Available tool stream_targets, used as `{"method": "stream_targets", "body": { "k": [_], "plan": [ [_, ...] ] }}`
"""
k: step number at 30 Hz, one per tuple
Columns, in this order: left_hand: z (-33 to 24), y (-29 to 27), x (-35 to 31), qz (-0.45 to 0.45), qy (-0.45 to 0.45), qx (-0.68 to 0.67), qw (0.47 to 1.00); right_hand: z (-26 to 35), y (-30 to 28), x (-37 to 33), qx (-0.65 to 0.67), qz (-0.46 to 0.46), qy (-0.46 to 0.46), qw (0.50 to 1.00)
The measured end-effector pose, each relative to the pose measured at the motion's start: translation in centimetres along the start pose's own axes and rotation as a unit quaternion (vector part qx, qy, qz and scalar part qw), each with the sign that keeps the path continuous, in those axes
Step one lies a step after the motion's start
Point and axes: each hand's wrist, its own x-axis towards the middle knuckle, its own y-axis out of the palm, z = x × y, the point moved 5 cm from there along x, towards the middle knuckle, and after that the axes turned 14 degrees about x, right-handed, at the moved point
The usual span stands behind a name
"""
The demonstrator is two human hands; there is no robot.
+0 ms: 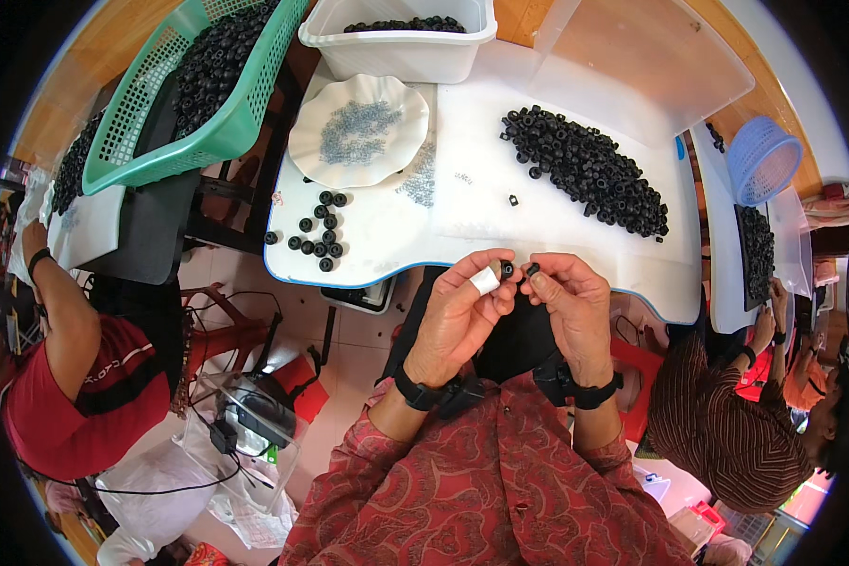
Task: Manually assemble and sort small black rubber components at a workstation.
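Observation:
Just over the table's near edge, my left hand (451, 321) pinches a small round black plastic part (507, 269) with a hole in its end. White tape wraps the left thumb. Close beside it, my right hand (578, 316) is closed on a smaller black piece (532, 270), partly covered by the fingertips; its exact kind is unclear. The two pieces are apart by a small gap. Beyond the hands, a long heap of black ring-shaped parts (585, 170) lies on the white table (472, 222). Several rounded black parts (326, 236) sit loose at the left.
A white scalloped plate (302, 141) holds small clear metallic-looking pieces, with more spilled beside it. Behind stand a white tub (396, 58) and a green basket (174, 156) of black parts. A translucent panel (646, 61) borders the far right. Co-workers sit at left (85, 377) and right (726, 415).

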Motion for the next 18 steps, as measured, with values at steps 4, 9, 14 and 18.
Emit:
{"method": "stream_targets", "body": {
  "k": [4, 9, 14, 18],
  "plan": [
    [0.1, 0.2, 0.0, -0.018, -0.002, 0.007, 1.000, 0.4, 0.7, -0.4, -0.082, -0.002, -0.038, 0.996],
    [0.1, 0.1, -0.1, -0.017, 0.002, 0.014, 1.000, 0.7, 1.5, -1.0, -0.134, 0.005, -0.078, 0.988],
    [-0.1, 0.2, -0.3, -0.031, 0.019, 0.069, 0.997, 0.9, 2.0, -1.3, -0.148, 0.000, -0.080, 0.986],
    [-0.2, 0.3, -0.3, -0.045, 0.024, 0.098, 0.994, 0.8, 2.1, -1.3, -0.169, -0.006, -0.110, 0.979]
  ]
}}
